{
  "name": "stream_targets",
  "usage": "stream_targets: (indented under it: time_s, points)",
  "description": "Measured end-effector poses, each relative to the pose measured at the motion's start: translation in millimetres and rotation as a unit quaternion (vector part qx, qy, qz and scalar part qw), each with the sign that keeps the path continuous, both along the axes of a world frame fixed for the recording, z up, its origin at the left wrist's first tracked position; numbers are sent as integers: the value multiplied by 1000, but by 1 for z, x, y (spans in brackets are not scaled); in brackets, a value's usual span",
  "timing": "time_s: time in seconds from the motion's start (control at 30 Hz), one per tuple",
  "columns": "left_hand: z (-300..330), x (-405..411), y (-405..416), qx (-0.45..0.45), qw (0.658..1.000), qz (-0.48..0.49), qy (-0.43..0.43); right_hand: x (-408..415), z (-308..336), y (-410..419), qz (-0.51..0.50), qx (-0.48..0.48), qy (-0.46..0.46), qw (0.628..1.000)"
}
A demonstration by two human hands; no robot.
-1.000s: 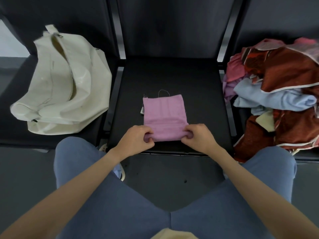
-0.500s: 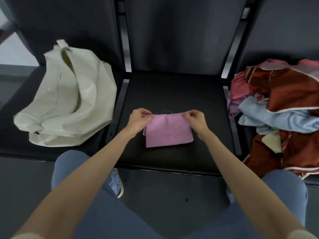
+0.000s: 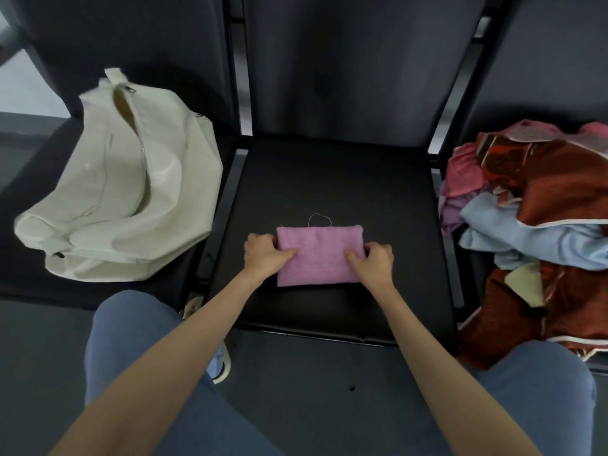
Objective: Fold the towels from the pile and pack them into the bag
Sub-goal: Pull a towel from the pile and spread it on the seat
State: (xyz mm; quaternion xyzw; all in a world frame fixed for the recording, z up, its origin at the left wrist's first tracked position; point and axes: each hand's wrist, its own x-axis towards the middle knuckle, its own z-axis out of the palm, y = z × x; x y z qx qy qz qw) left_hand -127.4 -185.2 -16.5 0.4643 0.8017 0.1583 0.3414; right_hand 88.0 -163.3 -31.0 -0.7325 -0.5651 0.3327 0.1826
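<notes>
A person's left hand [image 3: 266, 256] and right hand [image 3: 373, 263] are gripping the side edges of a folded pink towel [image 3: 320, 256], fingers curled around it, thumbs on top. The towel is lying on the black middle seat [image 3: 329, 179], between the white bag [image 3: 131, 189] and the towel pile [image 3: 539, 225].

left hand [image 3: 267, 255], right hand [image 3: 375, 260], fingers curled
</notes>
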Motion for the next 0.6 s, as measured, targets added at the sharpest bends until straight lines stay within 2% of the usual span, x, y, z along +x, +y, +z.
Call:
stream_targets:
  time_s: [0.07,0.17,0.23,0.33,0.43,0.6]
  points:
    - [2,5,-2,6,1000,3,-25,-1,5,-4,-12,-9,57,998]
    - [13,10,-10,45,991,29,-123,0,21,-11,-25,-21,145,989]
    - [27,9,-19,78,978,49,-189,0,32,-15,-31,-19,182,983]
    - [51,-2,-29,121,966,54,-221,-6,46,-19,-7,20,203,979]
    - [82,-17,-32,127,962,51,-235,-17,60,-20,88,28,248,964]
    - [142,-36,-27,117,951,118,-260,-50,82,-26,331,-75,250,907]
